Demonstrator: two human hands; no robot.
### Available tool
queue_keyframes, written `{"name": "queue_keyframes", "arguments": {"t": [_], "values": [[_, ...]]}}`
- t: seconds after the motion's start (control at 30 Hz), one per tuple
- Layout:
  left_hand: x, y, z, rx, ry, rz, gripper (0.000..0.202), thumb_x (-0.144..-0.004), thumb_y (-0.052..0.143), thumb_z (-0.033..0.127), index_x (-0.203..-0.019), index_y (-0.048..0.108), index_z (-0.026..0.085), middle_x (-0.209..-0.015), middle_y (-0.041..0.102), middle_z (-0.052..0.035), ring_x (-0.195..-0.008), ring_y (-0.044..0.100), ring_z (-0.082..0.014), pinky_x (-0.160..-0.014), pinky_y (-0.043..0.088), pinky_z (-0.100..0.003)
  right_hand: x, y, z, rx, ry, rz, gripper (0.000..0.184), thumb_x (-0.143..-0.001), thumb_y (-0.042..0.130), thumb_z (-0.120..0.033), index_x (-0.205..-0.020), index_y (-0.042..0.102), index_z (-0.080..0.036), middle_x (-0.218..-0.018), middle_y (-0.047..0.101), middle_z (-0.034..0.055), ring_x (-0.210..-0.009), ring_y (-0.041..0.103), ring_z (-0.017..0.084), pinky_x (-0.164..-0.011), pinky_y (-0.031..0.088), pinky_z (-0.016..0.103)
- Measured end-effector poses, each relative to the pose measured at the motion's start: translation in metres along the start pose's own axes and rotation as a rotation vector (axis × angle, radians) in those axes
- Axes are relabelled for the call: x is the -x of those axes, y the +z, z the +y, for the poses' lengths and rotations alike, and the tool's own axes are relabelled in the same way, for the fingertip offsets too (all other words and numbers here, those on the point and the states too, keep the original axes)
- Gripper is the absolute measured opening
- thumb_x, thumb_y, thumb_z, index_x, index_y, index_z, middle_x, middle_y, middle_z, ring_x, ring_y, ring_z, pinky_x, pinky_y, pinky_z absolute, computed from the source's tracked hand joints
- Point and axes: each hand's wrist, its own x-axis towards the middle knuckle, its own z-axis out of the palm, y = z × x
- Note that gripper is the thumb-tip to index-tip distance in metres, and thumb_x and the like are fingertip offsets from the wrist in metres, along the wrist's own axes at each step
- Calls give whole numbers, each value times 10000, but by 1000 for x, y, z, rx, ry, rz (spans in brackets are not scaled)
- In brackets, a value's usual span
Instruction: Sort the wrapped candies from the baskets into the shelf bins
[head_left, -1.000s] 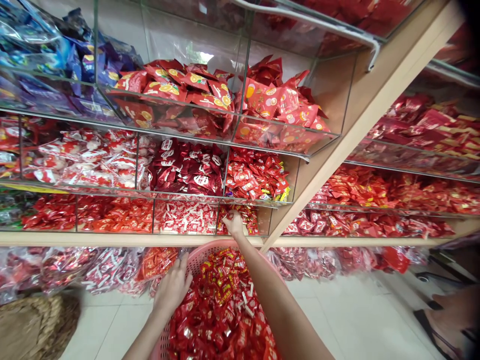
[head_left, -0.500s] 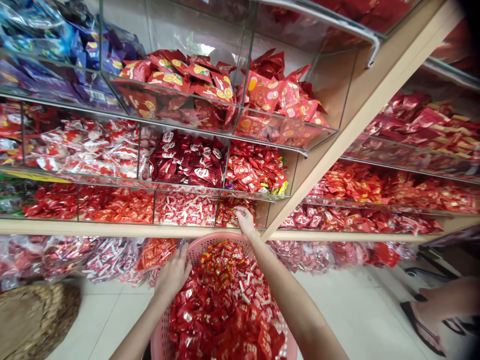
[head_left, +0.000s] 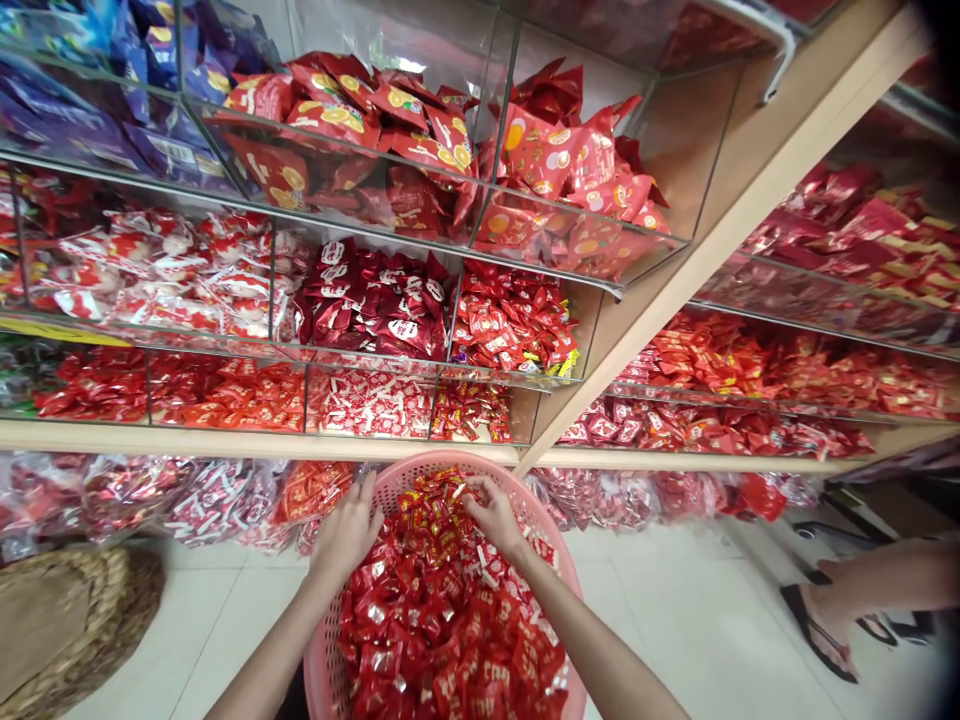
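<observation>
**Hand and Basket Position at Candy Shelves**

The pink basket [head_left: 322, 640] occupies the lower center of the frame and contains red wrapped candies [head_left: 442, 620]. Gold-marked pieces lie toward its far end, with red-and-white pieces along its right side.

The hands are apart. The left hand [head_left: 343, 530] rests at the upper-left rim; whether its fingers grip the rim cannot be determined. The right hand [head_left: 495, 515] is over the upper-right part of the basket, fingers bent toward the candies; whether it holds a piece cannot be determined.

Directly beyond the basket, the wooden shelf edge [head_left: 187, 439] crosses the frame. Above it, clear compartments hold gold-marked red candies [head_left: 469, 408], red-and-white candies [head_left: 371, 403] and maroon packets [head_left: 375, 315]. Clear bags [head_left: 217, 500] of candy sit below the edge. A woven item [head_left: 90, 625] is at lower left; a sandaled foot [head_left: 832, 610] is at lower right.
</observation>
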Motion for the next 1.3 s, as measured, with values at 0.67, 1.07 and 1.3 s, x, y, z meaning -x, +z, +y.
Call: {"name": "queue_keyframes", "arguments": {"t": [0.67, 1.07, 1.3], "values": [[-1, 4, -2, -21, 5, 14, 524, -885, 276, 299, -1383, 264, 137, -1204, 541, -159, -914, 620, -242, -707, 480, -330, 10, -10, -1, 357, -140, -116, 285, -797, 478, -202, -1064, 576, -218, -1054, 639, 56, -919, 599, 202, -801, 468, 345], [0, 2, 0, -19, 9, 18, 521, -892, 255, 310, -1384, 269, 137, -1244, 515, -168, -902, 623, -245, -689, 486, -339, 16, -5, -19, 360, -156, -19, 345, -806, 494, -196, -1148, 532, -233, -1094, 621, 65, -1006, 567, 215, -858, 455, 375], [0, 2, -1, -2, -1, -2, 527, -886, 273, 295, -1388, 257, 138, -1215, 534, -168, -927, 611, -244, -718, 487, -347, 27, 35, -19, 393, -195, -144, 376, -757, 555, -152, -1120, 505, -237, -966, 572, 39, -825, 571, 177, -715, 472, 298]]}}
